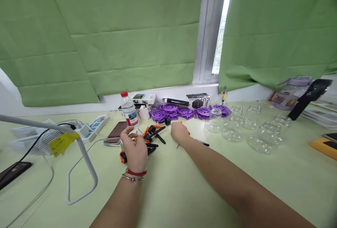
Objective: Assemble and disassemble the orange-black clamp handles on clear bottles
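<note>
My left hand (134,151) hovers over a pile of orange-and-black spring clamps (152,133), its fingers loosely curled and apart, with nothing visible in them. My right hand (180,132) is closed low over the table, right of the pile. What it grips is hidden by the fingers. A black knob (167,121) shows just left of its fingertips, and orange bits peek out around the hand. Beside it lie a small spring (200,141) and a thin metal pin (177,146). More clamps (123,156) lie partly behind my left hand.
Purple plastic reels (170,109) line the back, before small boxes (199,100). A water bottle (129,110) stands behind my left hand. Clear glass-like cups (264,136) fill the right. At left are a white metal stand (88,161), cables and a power strip (97,128).
</note>
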Motion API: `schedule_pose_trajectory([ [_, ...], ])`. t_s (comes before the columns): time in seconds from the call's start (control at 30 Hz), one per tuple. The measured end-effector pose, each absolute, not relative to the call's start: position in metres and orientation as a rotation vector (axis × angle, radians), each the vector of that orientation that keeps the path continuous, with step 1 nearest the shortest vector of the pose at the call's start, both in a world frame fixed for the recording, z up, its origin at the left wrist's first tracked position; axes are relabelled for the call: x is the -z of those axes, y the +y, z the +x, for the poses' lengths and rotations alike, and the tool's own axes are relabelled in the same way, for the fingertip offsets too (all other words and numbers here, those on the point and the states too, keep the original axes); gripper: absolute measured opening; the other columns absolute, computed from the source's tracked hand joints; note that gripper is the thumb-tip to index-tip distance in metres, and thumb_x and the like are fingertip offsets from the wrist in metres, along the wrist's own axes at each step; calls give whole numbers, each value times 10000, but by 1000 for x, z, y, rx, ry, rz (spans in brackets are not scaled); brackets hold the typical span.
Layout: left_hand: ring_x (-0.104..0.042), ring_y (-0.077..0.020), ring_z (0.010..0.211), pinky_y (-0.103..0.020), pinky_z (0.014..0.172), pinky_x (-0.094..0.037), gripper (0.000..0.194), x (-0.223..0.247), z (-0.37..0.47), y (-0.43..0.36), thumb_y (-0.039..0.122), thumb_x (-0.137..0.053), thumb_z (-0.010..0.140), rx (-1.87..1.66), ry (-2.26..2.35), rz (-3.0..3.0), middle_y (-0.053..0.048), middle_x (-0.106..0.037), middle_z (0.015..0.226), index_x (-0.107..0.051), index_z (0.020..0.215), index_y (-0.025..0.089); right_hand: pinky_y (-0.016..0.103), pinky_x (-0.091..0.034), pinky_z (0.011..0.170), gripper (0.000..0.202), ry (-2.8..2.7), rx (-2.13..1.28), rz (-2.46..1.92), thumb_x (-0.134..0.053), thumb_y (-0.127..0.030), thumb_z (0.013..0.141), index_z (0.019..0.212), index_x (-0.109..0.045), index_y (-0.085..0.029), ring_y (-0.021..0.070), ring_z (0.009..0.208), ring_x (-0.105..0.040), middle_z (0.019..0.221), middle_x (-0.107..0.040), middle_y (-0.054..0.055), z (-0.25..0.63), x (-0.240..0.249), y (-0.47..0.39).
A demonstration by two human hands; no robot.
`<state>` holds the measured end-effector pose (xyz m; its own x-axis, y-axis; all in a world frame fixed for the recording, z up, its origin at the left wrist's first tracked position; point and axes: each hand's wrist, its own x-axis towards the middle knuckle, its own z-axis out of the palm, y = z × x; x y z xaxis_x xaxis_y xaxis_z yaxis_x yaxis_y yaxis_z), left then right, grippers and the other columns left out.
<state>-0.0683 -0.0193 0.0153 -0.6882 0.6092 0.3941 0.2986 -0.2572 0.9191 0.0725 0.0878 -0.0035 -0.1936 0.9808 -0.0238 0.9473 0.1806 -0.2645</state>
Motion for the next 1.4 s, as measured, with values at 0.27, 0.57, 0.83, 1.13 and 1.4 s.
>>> schedule_pose_trajectory([
  [0.27, -421, -56, 534, -193, 512, -358, 404, -17, -71, -16, 38, -501, 669, -2090, 1743, 1051, 34, -454, 770, -456, 1034, 205, 289, -404, 792, 498, -2438, -70, -1620, -477, -55, 776, 1255, -457, -192, 233, 1056, -511, 1191, -519, 134, 61, 2, 81],
  [0.57, -433, -70, 552, -200, 495, -357, 380, -14, -75, -15, 92, -503, 705, -2055, 1768, 1089, 24, -451, 791, -453, 1061, 211, 257, -379, 687, 260, -2537, -39, -1368, -454, -58, 795, 920, -662, -151, 191, 827, -580, 922, -615, 101, 53, -8, 75],
  [0.83, -533, -179, 842, -288, 642, -446, 454, -10, -73, -19, 207, -608, 704, -1849, 1855, 1594, -63, -519, 1013, -476, 1138, 226, 226, -374, 746, 219, -2399, -240, -1129, -493, -169, 833, 955, -674, -192, 157, 883, -561, 943, -647, 38, 87, -44, 72],
  [1.13, -524, -267, 1006, -431, 872, -397, 443, -14, -72, -19, 311, -554, 790, -1674, 1956, 2062, -115, -556, 1081, -451, 1205, 194, 220, -418, 681, 321, -2251, -613, -1174, -480, -349, 857, 1105, -581, -173, 143, 821, -589, 953, -658, 43, 107, -36, 61],
  [1.4, -500, -217, 1024, -395, 933, -366, 466, -25, -75, -26, 320, -581, 783, -2136, 1955, 1678, -105, -504, 1114, -416, 1200, 194, 301, -387, 797, 192, -2406, -267, -1514, -511, -33, 759, 877, -649, -95, 247, 963, -566, 941, -641, 156, 68, 4, 56],
])
